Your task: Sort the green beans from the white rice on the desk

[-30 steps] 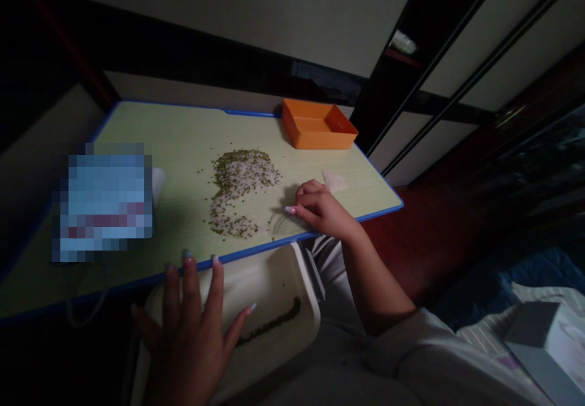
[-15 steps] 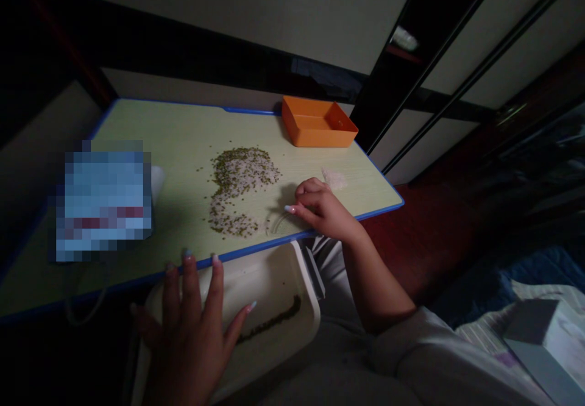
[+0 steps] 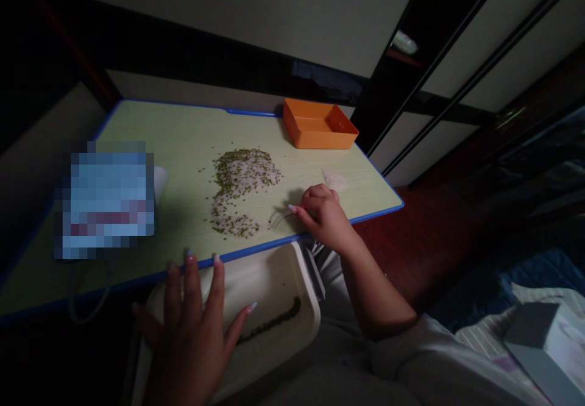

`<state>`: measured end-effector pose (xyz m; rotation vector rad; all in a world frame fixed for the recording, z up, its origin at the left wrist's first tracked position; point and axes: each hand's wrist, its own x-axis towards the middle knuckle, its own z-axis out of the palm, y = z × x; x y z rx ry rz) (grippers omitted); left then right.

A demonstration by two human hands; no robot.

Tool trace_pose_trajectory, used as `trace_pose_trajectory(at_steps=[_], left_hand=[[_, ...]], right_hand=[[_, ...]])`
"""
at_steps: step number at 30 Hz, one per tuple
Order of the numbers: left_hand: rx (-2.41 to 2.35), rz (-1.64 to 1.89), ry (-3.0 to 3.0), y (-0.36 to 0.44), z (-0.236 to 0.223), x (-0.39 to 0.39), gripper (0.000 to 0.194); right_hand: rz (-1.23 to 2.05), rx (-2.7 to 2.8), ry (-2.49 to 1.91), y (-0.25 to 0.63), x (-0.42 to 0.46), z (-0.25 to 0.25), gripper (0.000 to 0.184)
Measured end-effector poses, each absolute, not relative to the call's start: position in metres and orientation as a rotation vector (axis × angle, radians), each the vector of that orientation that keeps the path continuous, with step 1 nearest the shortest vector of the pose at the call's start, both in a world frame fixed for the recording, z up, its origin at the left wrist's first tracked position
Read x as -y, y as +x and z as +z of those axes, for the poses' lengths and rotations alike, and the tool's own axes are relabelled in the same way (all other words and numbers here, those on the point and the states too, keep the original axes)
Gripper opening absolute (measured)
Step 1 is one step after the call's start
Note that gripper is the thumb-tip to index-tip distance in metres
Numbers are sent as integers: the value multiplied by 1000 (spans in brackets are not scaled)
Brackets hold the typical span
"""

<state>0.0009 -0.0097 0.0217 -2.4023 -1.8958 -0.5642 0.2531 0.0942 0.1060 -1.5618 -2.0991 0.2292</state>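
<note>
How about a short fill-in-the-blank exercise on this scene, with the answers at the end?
The box at the far edge of the table is coloured ____.
The table is trimmed along its edges in ____.
Of the left hand and the right hand, the one nearer the small pale heap is the ____ one.
In the picture, the mixed grains lie to the ____ of that heap.
Missing words: orange; blue; right; left.

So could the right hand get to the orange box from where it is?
Probably yes: between the right hand and the orange box I see tabletop and a small, low pale pile, nothing tall to block it.
</note>
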Motion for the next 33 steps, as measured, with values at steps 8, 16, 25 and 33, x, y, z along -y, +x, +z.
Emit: trace_pose_trajectory(at_steps=[8, 16, 25, 33], left_hand=[[1914, -558, -2408, 1, 23, 10, 82], [1916, -522, -2402, 1, 25, 10, 81], [1817, -548, -2378, 1, 23, 9, 85], [1822, -531, -2372, 1, 22, 9, 89]], right_hand=[[205, 2057, -1588, 254, -98, 106, 30], [184, 2087, -1629, 246, -96, 110, 29], [70, 2027, -1765, 248, -97, 109, 28], [77, 2038, -1829, 242, -101, 109, 30]])
